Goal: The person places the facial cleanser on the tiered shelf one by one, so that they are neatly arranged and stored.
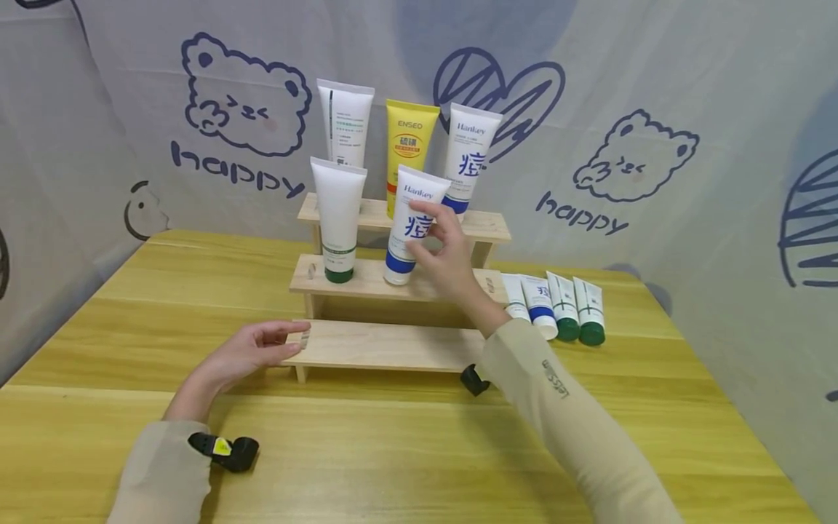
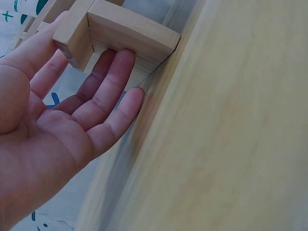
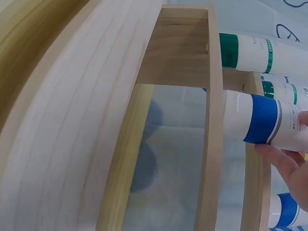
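Observation:
My right hand [image 1: 450,255] pinches a white squeeze tube [image 1: 401,251] with a blue band between thumb and fingers. This tube stands cap-down on the middle step of a wooden three-step display stand [image 1: 386,348], leaning slightly. In the right wrist view its blue band [image 3: 263,119] shows beside the fingertips. My left hand [image 1: 245,354] holds the left end of the lowest step; in the left wrist view, several fingers [image 2: 103,96] reach under the board by its leg. To the left on the middle step stands a white tube with a green cap [image 1: 340,218].
On the top step stand a white tube [image 1: 350,124], a yellow tube [image 1: 411,131] and another blue-banded tube [image 1: 468,156]. Several smaller tubes [image 1: 563,309] lie side by side on the wooden table [image 1: 366,451], right of the stand. A printed cloth [image 1: 366,44] hangs behind.

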`<state>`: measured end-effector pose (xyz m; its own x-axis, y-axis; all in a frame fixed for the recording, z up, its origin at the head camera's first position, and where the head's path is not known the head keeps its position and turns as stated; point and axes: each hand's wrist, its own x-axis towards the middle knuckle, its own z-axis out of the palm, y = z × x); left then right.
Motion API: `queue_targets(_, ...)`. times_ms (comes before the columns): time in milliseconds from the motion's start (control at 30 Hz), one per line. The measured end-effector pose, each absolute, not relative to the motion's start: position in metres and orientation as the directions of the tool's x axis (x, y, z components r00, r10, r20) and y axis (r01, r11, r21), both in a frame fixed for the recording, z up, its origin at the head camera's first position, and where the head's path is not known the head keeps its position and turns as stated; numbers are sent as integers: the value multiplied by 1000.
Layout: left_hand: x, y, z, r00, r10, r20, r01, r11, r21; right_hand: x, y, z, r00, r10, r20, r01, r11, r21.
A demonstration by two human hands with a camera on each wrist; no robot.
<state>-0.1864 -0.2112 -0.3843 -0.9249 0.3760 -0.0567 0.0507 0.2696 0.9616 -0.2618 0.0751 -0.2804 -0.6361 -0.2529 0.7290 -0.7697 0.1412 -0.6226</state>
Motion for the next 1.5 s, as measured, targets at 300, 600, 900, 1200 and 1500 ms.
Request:
queue_targets(300, -186, -209, -381, -923, 380, -54, 57, 276, 960, -262, 71, -279, -643, -281, 712, -762, 148, -630)
queue_targets(600, -186, -208, -381, -924, 378, -55, 59, 285, 957, -262, 72, -278, -637, -320, 701, -766, 163, -622)
queue_targets(900, -186, -210, -383, -923, 382, -50, 64, 281, 958, -252, 84, -278, -680, -291, 673, -729, 161, -666)
queue_targets(1200, -186, -210, -383, -921, 388, -44, 73, 281, 957, -232, 97, -275, -690, -229, 687, -722, 156, -674)
queue_targets(1500, -186, -209, -383, -921, 389, -39, 77, 279, 957, -240, 115, -301, -728, -195, 657, -683, 124, -720)
